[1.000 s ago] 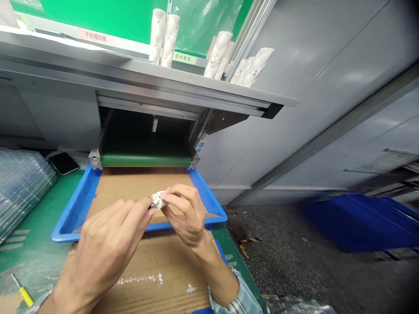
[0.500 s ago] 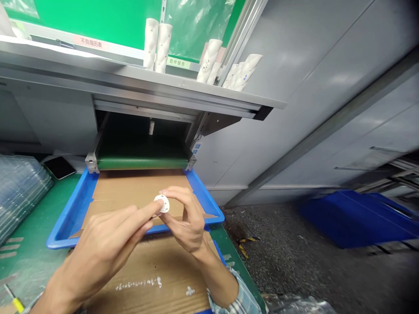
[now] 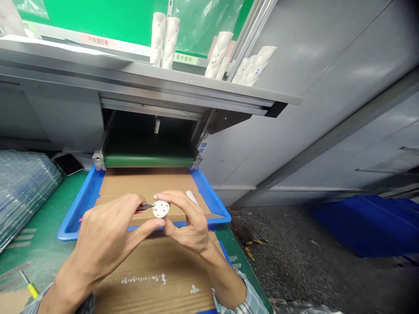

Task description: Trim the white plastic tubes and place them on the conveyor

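Between the fingertips of my right hand (image 3: 189, 223) is a small white round disc (image 3: 160, 209) with several small holes in its face, held face towards me. My left hand (image 3: 106, 233) is closed on a pair of small nippers (image 3: 144, 207) with dark jaws and pink handles, mostly hidden behind the fingers. The tip of the nippers touches, or nearly touches, the disc's left upper edge. My left thumb reaches out just below the disc. Both hands are above the near side of a blue tray (image 3: 71, 218) lined with cardboard (image 3: 137, 183).
A white cylinder (image 3: 192, 197) lies in the tray behind my right hand. Another white cylinder (image 3: 157, 126) stands on the green conveyor belt (image 3: 149, 160). A phone (image 3: 68, 164), stacked clear plastic (image 3: 26, 187) and a yellow-handled screwdriver (image 3: 32, 289) lie on the left. White tubes (image 3: 170, 43) stand on the shelf.
My left index finger has drawn back from the disc's face, and the nippers' tip now shows at its edge. A white cylinder has come into sight in the tray. The view has shifted slightly.
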Demonstrator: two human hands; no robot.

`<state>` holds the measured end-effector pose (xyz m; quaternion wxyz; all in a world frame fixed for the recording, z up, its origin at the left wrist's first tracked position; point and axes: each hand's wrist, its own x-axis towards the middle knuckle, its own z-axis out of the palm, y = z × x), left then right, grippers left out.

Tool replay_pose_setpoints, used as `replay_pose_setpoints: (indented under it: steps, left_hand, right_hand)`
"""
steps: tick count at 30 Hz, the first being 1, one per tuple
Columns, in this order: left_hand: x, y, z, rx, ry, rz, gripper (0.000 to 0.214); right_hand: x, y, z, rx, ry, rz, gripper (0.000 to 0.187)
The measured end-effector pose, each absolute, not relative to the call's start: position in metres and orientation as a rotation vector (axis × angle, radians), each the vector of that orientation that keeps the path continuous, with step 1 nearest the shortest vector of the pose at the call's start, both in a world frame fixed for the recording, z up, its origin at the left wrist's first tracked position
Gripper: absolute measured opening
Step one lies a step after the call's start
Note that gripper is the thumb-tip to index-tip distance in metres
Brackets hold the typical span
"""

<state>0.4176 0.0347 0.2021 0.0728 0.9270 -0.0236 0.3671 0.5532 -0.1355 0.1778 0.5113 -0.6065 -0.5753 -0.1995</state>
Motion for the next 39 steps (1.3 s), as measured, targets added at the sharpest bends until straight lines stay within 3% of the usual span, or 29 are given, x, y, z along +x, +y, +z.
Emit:
replay_pose_setpoints:
  steps: [20,39]
  left_hand:
    - [0.4165,0.0319,0.2031,2.905,-0.134,1.18,0.036]
    - [0.4148,0.0333,0.2034,2.826,-0.192,0.984,0.032]
  right_hand:
    - [0.5543,-0.1373,0.178,-1.411,-1.447,-0.433,0.044]
    - [0.5558,-0.137,0.1777,-1.381,-1.438,-0.396,0.05]
